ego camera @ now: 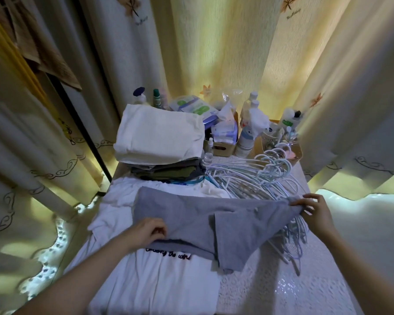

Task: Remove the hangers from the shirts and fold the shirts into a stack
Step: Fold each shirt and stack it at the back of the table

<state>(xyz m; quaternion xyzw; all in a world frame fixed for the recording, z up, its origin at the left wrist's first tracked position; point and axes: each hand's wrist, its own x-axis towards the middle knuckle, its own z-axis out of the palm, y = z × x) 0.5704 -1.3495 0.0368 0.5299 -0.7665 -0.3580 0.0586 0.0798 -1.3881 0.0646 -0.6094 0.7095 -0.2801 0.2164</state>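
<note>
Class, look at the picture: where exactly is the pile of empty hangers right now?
In the head view, the hangers lie right of centre on the table, beside the folded stack, partly under the grey shirt.

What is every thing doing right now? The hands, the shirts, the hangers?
Left hand: pinching the grey shirt's left edge.
Right hand: gripping the grey shirt's right end.
Grey shirt: half folded, stretched between both hands.
White shirt: spread flat underneath, lettering partly covered.
Folded stack: piled up, white piece on top.
Hangers: empty, heaped together.
</note>
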